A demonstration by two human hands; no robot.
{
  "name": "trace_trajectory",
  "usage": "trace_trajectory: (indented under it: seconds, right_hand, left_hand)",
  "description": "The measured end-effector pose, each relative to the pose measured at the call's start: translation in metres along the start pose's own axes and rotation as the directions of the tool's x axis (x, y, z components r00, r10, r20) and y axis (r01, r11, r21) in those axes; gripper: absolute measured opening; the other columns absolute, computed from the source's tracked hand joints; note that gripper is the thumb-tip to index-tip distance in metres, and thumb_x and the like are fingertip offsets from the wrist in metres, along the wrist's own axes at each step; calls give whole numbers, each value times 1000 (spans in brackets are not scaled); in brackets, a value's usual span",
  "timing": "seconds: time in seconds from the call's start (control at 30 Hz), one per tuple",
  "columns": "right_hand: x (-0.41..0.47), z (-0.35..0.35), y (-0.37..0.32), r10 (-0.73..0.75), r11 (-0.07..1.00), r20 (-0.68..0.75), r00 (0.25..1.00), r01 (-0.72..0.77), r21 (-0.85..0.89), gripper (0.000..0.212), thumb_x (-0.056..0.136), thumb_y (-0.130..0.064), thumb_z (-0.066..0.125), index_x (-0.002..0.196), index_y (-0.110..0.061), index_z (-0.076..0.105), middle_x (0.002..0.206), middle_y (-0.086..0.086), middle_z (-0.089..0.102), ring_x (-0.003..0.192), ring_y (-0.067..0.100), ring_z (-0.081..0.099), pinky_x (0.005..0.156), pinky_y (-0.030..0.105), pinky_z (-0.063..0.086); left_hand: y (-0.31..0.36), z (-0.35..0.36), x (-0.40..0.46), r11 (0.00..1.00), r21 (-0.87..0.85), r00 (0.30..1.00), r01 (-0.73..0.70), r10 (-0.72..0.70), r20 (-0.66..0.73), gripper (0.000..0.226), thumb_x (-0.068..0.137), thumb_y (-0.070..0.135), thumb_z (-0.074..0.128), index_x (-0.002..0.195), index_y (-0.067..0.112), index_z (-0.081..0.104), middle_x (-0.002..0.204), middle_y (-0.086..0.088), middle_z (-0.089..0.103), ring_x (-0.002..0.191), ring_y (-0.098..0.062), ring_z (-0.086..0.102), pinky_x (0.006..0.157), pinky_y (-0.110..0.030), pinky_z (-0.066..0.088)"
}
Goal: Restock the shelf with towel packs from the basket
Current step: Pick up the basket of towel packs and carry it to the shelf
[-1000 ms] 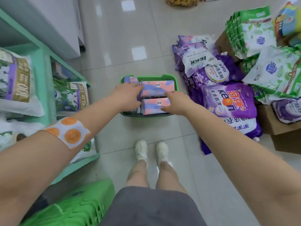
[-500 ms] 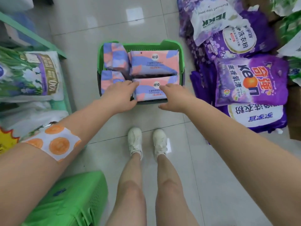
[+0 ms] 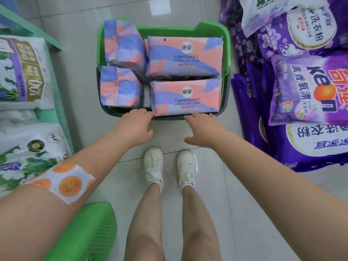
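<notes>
Stood on the floor [image 3: 216, 213] with the shelf [image 3: 60, 102] left of the basket [image 3: 225, 53] and purple bags [image 3: 308, 91] right of it. Held four towel packs inside the basket: two flat at its right, front pack [image 3: 185, 97] behind pack [image 3: 184, 56], two more [image 3: 120, 85] at its left. Reached to the basket's near rim with left hand [image 3: 134, 127] and right hand [image 3: 202, 129]; fingertips hidden against the front pack, so cannot tell whether gripping. Wore white shoes [image 3: 153, 166] just before the basket.
</notes>
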State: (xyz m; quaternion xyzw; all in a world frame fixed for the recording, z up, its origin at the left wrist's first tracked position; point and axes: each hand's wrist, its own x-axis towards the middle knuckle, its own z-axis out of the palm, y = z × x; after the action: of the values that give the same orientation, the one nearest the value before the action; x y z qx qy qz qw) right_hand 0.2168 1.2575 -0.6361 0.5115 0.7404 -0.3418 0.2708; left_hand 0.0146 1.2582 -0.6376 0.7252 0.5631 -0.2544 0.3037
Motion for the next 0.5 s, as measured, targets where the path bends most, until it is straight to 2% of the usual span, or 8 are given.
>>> trace_trajectory:
  seconds: [0.2,0.33,0.5]
  right_hand:
    - [14,12,5,14,1000,9,1000,-14,-17,58,81,-41,60,130,-13,43,130,5,46,124,25,40,103,41,30]
    - [18,11,6,37,999,30,999,-36,-15,57,82,-39,60,129,-12,42,132,5,45,125,25,38,106,45,29]
    - [17,1,1,77,997,14,997,-77,15,52,82,-40,59,124,-12,47,127,5,48,121,26,42,107,45,30]
  left_hand:
    - [-8,21,14,999,34,997,12,-14,72,56,83,29,55,133,9,41,131,-11,48,119,-30,44,98,-39,40]
    - [-9,23,16,998,49,997,27,-30,73,52,82,29,55,129,10,43,126,-10,48,118,-29,44,94,-38,39]
    - [-7,20,6,998,41,998,44,-45,38,60,80,28,57,134,12,39,128,-8,45,119,-29,40,97,-38,36]
